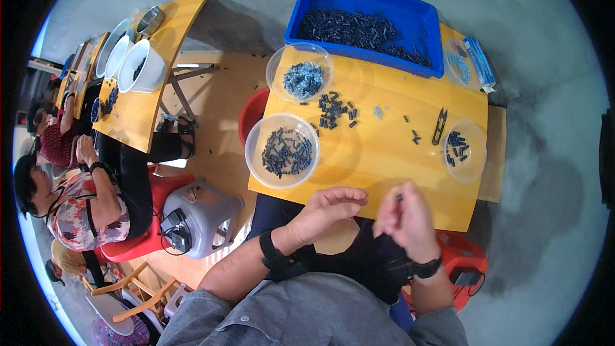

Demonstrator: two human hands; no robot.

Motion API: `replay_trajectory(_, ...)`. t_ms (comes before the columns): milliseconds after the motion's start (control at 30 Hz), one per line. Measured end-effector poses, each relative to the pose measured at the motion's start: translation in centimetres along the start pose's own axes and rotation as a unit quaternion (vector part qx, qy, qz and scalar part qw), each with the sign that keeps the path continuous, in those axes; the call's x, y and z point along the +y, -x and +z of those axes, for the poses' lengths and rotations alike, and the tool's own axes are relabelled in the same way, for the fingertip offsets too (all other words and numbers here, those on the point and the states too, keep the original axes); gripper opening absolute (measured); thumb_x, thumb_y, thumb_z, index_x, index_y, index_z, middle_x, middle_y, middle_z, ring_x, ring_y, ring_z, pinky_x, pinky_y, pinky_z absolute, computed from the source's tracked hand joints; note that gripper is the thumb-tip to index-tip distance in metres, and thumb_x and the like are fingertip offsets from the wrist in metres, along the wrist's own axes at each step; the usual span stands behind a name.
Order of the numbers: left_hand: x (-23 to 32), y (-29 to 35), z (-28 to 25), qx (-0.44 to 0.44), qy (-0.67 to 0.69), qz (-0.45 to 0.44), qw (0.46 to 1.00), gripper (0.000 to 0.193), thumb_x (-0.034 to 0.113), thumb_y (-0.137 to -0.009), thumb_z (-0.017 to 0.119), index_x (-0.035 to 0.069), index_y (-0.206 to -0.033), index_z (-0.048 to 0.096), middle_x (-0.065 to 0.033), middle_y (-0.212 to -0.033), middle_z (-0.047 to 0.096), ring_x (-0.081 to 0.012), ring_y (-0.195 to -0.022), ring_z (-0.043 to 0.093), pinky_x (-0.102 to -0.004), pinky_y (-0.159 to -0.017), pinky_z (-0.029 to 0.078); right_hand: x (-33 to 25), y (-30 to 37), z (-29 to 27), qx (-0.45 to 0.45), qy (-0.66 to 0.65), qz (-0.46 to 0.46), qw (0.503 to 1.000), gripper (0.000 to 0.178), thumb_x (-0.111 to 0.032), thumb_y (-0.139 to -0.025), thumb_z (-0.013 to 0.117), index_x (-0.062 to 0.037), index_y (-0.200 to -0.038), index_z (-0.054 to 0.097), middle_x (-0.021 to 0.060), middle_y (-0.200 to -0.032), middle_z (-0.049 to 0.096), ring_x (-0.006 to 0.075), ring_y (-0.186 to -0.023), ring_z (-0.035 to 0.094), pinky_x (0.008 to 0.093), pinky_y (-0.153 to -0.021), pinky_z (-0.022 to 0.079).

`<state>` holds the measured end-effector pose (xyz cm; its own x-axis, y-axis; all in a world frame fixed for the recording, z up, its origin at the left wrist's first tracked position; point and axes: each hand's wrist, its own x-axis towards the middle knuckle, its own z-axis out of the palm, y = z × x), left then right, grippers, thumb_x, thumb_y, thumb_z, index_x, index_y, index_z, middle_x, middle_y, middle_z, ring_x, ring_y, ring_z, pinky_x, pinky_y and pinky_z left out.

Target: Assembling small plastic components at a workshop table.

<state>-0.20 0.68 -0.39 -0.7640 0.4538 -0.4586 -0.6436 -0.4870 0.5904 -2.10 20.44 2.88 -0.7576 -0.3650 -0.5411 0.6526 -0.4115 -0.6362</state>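
Observation:
My left hand (332, 210) is over the table's near edge, its fingers loosely bent and the thumb apart from them; nothing shows between them. Beside it, my right hand (406, 221) is slightly blurred, with curled fingers around a small dark piece (399, 197). Beyond my left hand stands a clear round tub (251, 160) with small black cylindrical parts inside. A loose pile of black parts (333, 110) lies past it, next to a few small silvery pieces (378, 112). Black thread snips (439, 126) lie on the right, near a clear tub (479, 160) holding several black parts.
At the back of the yellow table (384, 173) sits a large blue bin (442, 57) of dark parts. Another clear tub (274, 67) holds silvery-blue parts. A blue box (479, 64) lies at the far right corner. Left, people sit at another table (173, 38) with white buckets (150, 70).

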Motion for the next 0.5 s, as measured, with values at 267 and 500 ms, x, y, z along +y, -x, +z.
replay_trajectory(267, -2.4, -0.5, -2.7, 0.087, -0.251, -0.001, 0.964, 0.028, 0.002, -0.087, 0.058, -0.005, -0.114, 0.058, -0.0097, -0.105, 0.064, -0.0147, -0.100, 0.060, -0.0270, -0.089, 0.047, -9.6, -0.7, -7.8, 0.365, 0.688, -0.214, 0.590, 0.027, -0.024, -0.088, 0.058, 0.0000, -0.077, 0.058, 0.0121, -0.062, 0.056, 0.0289, -0.060, 0.058, 0.0374, -0.057, 0.045)
replay_trajectory(500, -2.3, -1.2, -3.8, 0.121, -0.214, -0.021, 0.969, 0.021, 0.005, -0.090, 0.056, -0.003, -0.109, 0.060, -0.0077, -0.095, 0.065, -0.0131, -0.087, 0.065, -0.0241, -0.073, 0.053, -8.1, -4.0, -7.0, 0.294, 0.716, -0.295, 0.560, 0.017, -0.020, -0.082, 0.063, -0.0031, -0.084, 0.063, 0.0161, -0.076, 0.062, 0.0332, -0.072, 0.061, 0.0388, -0.062, 0.047)
